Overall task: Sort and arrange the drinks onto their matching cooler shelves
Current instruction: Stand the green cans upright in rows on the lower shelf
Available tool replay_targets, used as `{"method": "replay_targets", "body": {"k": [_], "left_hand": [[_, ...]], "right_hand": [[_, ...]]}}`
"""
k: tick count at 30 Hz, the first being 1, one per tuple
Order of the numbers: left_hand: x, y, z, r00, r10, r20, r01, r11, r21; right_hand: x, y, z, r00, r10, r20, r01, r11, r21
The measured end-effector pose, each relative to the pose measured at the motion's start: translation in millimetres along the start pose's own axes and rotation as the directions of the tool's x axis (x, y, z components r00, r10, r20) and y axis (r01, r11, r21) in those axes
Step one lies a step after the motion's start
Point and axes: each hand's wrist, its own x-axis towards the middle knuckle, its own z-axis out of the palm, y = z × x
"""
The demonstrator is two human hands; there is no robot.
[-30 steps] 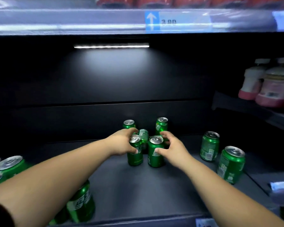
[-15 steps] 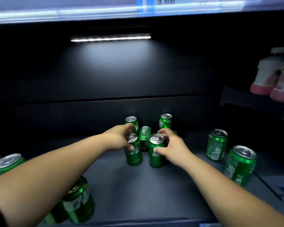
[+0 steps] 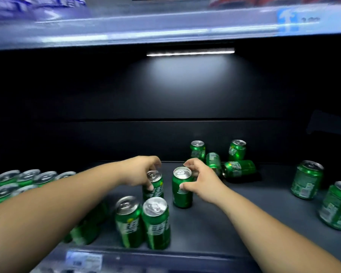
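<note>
Two green cans are in the person's hands on the dark cooler shelf (image 3: 234,223). The left hand (image 3: 138,172) curls its fingers over the rim of the left can (image 3: 154,187). The right hand (image 3: 203,184) wraps thumb and fingers round the upper wall of the right can (image 3: 182,191). Both cans stand upright, side by side with a small gap between them. Gripping them near the top probably lets the person slide or lift both at once without tipping either.

Just nearer, two front cans (image 3: 142,223) stand touching at the shelf edge, and at far left packed rows of cans (image 3: 18,180) run back from the front. The held pair seems bound for that block, to carry the rows on to the right.

Farther back, the loose cluster (image 3: 220,156) is untidy: two cans upright, one tilted, one lying on its side. Well apart at right stand two stray cans (image 3: 321,192). These are probably still to be sorted.

Half a second ago the held cans stood against that far cluster, with the hands reaching deep into the shelf. Now the pair is clear of it, drawn nearer and leftward, close behind the front cans. The view has also swung left: the pink bottles at right are gone from sight, and more of the packed rows shows.
</note>
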Motion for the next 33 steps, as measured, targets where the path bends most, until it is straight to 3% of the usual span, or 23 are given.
{"method": "replay_targets", "body": {"k": [10, 13, 20, 23, 33], "left_hand": [[-29.9, -42.7, -5.7, 0.992, 0.124, 0.025, -0.122, 0.991, -0.058], [-28.3, -43.5, -6.3, 0.992, 0.126, 0.028, -0.122, 0.987, -0.106], [-22.0, -41.1, -4.2, 0.990, 0.125, 0.065, -0.119, 0.989, -0.090], [-20.8, -47.4, -9.2, 0.982, 0.131, 0.137, -0.107, 0.980, -0.170], [-18.0, -52.1, -10.4, 0.979, 0.149, 0.139, -0.129, 0.981, -0.144]], "right_hand": [[-5.1, -20.1, 47.8, 1.000, 0.004, 0.027, -0.007, 0.996, 0.090], [-6.6, -21.1, 47.1, 0.997, 0.061, 0.051, -0.071, 0.977, 0.202], [-1.5, -25.0, 51.5, 0.985, 0.155, 0.078, -0.169, 0.959, 0.226], [-2.8, -26.7, 52.6, 0.983, 0.156, 0.099, -0.173, 0.965, 0.197], [-4.1, -29.4, 60.1, 0.977, 0.151, 0.153, -0.192, 0.934, 0.302]]}}
